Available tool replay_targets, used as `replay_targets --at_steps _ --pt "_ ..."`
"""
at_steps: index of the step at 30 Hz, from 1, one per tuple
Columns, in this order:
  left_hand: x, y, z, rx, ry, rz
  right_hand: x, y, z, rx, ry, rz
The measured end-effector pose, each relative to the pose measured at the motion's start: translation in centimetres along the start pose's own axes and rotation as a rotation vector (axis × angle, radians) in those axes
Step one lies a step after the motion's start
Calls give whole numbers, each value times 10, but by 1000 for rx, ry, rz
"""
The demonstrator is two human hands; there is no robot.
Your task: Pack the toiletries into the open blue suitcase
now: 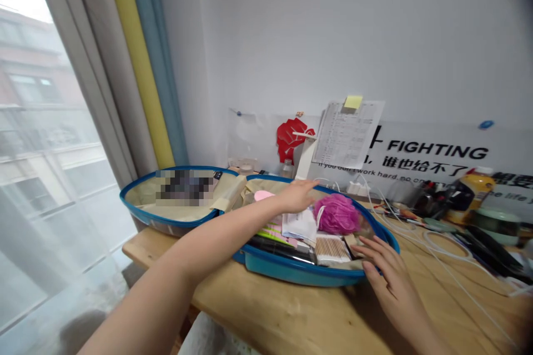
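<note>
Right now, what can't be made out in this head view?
- Case lid: a pixelated patch hides what lies in it.
- Left hand: it is palm down, so anything under its grip is hidden.
- Printed sheet: the text is too small to read.
- Banner: its lines are cut off by the right edge and partly hidden behind the sheet.
- Desk clutter: blurred, so the items are unclear.

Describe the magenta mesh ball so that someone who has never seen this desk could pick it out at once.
On the wooden desk lies an open blue case, its right half packed. The magenta mesh ball sits in that half's far side, just right of the left hand. It alone is round, ruffled and bright among flat packets and cotton swabs.
</note>
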State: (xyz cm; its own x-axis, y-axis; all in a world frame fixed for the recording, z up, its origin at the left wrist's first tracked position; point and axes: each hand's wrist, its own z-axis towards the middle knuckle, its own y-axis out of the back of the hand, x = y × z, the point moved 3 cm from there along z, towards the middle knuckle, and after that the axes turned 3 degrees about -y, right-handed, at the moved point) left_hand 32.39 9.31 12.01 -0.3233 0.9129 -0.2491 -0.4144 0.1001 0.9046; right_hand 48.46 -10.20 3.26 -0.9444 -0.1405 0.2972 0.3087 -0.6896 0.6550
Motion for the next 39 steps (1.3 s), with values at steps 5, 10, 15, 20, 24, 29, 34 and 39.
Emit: replay_targets --at_steps 5,10,15,20,24,29,34,39 --pt "68 51 -58 -137 288 284 -2 -1 0 1 2 0" --pt "147 87 -144 -27 613 480 -4 -3 -1 -24 27 -14" --pt "203 97 -219 172 817 568 -6 -3 -1 -22 21 -19" --pt "233 95 -251 354 795 609 -4 -2 -1 -51 63 -32" --pt "246 94 -254 429 755 651 -5 0 -2 -16 33 -39" --pt "251 91 -247 461 679 678 -5 2 -2 18 20 -43" --pt "246 89 -248 450 649 675 -7 1 -3 28 3 -40" --pt "236 103 -255 361 724 678 -5 1 -3 7 12 -36"
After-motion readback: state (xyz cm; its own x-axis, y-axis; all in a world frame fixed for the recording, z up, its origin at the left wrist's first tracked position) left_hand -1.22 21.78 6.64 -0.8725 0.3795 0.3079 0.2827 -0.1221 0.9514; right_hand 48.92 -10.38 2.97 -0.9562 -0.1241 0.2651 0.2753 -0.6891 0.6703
